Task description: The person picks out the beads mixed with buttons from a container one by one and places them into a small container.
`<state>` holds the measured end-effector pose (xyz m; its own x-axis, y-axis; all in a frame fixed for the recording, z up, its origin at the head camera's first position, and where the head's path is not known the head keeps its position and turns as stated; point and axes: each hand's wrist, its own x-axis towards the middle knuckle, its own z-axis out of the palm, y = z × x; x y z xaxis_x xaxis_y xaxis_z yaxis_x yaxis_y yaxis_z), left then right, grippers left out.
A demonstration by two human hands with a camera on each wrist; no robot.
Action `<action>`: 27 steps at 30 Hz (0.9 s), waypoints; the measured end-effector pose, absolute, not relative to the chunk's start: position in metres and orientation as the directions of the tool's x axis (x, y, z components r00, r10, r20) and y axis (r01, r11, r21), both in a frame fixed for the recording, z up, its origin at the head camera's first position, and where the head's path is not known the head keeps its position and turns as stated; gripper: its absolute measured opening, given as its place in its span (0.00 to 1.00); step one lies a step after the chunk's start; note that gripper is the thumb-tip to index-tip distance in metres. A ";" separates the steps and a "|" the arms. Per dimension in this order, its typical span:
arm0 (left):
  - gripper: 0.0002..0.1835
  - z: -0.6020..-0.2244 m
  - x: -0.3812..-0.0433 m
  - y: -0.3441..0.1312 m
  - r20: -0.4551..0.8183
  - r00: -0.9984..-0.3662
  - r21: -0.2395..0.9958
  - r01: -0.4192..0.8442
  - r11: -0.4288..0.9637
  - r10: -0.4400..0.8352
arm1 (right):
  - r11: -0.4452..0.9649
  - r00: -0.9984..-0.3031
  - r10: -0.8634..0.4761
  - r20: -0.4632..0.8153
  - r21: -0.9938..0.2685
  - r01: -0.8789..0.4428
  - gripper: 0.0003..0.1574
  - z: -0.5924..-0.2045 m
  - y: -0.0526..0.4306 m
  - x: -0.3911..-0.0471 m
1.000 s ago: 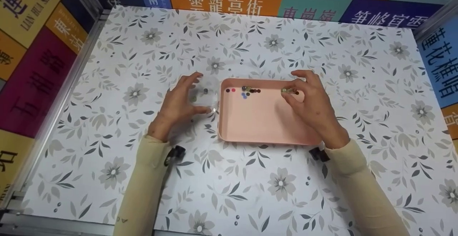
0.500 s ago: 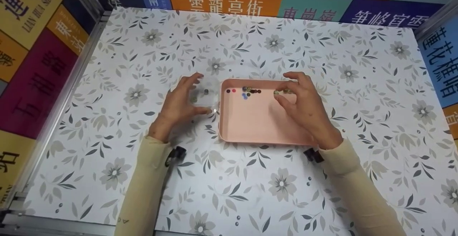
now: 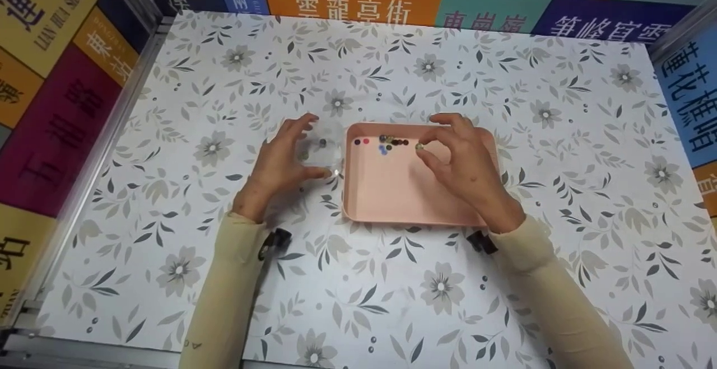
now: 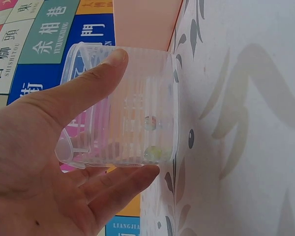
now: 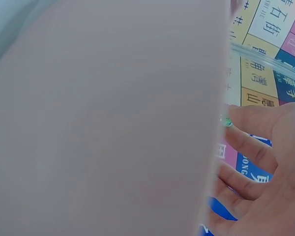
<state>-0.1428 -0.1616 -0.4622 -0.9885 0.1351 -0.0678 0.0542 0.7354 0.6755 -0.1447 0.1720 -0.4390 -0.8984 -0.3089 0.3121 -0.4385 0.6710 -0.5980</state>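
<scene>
My left hand [image 3: 277, 159] holds a clear ribbed plastic box [image 4: 130, 105] just left of the pink tray [image 3: 386, 192], thumb on one side and fingers on the other. Inside it lie a yellow-green marble [image 4: 153, 153] and a second marble [image 4: 150, 123]. Over the tray, my right hand [image 3: 468, 164] pinches a greenish marble [image 3: 419, 146] between thumb and forefinger; the right wrist view shows it as a bright green marble [image 5: 228, 122]. Several dark and greenish marbles [image 3: 389, 140] lie near the tray's back wall, with blue marbles [image 3: 383, 149] in front of them.
A black bead [image 3: 357, 142] and a red bead [image 3: 366, 141] sit in the tray's back left corner. The tray's wall [image 5: 113, 123] fills much of the right wrist view. A flower-patterned cover [image 3: 358, 279] lies on the table, with lettered panels [image 3: 353, 5] behind.
My right hand has moved left across the tray, away from the marbles at its right, carrying the pinched marble. The left hand and the clear box have stayed in place.
</scene>
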 end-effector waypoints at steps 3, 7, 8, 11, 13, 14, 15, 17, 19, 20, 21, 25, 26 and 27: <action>0.58 -0.462 -0.143 -0.161 -0.074 -0.989 0.676 0.048 0.736 0.132 | 0.663 -0.892 -0.323 0.316 -0.598 -0.451 0.06 -0.439 0.169 -0.145; 0.58 -0.462 -0.143 -0.161 -0.077 -0.989 0.677 0.043 0.735 0.129 | 0.665 -0.900 -0.318 0.298 -0.606 -0.436 0.06 -0.438 0.166 -0.144; 0.58 -0.462 -0.143 -0.161 -0.078 -0.989 0.678 0.040 0.734 0.126 | 0.667 -0.902 -0.317 0.293 -0.607 -0.432 0.05 -0.438 0.165 -0.143; 0.59 -0.462 -0.142 -0.161 -0.078 -0.990 0.681 0.036 0.732 0.121 | 0.666 -0.906 -0.317 0.281 -0.614 -0.423 0.05 -0.438 0.164 -0.143; 0.59 -0.462 -0.142 -0.161 -0.074 -0.990 0.682 0.041 0.731 0.124 | 0.664 -0.906 -0.317 0.281 -0.617 -0.423 0.05 -0.438 0.164 -0.143; 0.58 -0.463 -0.142 -0.161 -0.071 -0.989 0.681 0.045 0.731 0.126 | 0.662 -0.906 -0.316 0.282 -0.618 -0.424 0.05 -0.438 0.164 -0.143; 0.58 -0.463 -0.142 -0.161 -0.067 -0.989 0.680 0.049 0.731 0.129 | 0.660 -0.905 -0.317 0.284 -0.619 -0.425 0.05 -0.438 0.164 -0.143; 0.58 -0.463 -0.142 -0.161 -0.058 -0.990 0.677 0.058 0.734 0.131 | 0.657 -0.903 -0.318 0.289 -0.620 -0.429 0.05 -0.438 0.164 -0.143; 0.57 -0.463 -0.142 -0.162 -0.048 -0.990 0.676 0.066 0.734 0.133 | 0.657 -0.904 -0.317 0.287 -0.620 -0.428 0.05 -0.438 0.164 -0.143; 0.57 -0.464 -0.142 -0.162 -0.047 -0.990 0.676 0.066 0.734 0.133 | 0.659 -0.904 -0.319 0.286 -0.618 -0.428 0.05 -0.439 0.164 -0.143; 0.57 -0.464 -0.142 -0.162 -0.047 -0.990 0.676 0.066 0.734 0.131 | 0.661 -0.903 -0.320 0.285 -0.616 -0.429 0.05 -0.439 0.163 -0.143; 0.57 -0.464 -0.142 -0.162 -0.047 -0.990 0.680 0.067 0.730 0.135 | 0.660 -0.901 -0.327 0.286 -0.614 -0.434 0.05 -0.440 0.160 -0.143; 0.57 -0.464 -0.142 -0.162 -0.050 -0.990 0.679 0.064 0.731 0.133 | 0.659 -0.899 -0.329 0.287 -0.612 -0.437 0.05 -0.441 0.159 -0.143; 0.57 -0.464 -0.142 -0.162 -0.050 -0.990 0.677 0.065 0.733 0.134 | 0.659 -0.898 -0.332 0.289 -0.611 -0.439 0.05 -0.440 0.158 -0.143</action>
<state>-0.1425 -0.1621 -0.4635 -0.9897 0.1339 -0.0503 0.0647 0.7327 0.6775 -0.1430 0.1581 -0.4404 -0.8982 -0.3316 0.2885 -0.4394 0.6589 -0.6106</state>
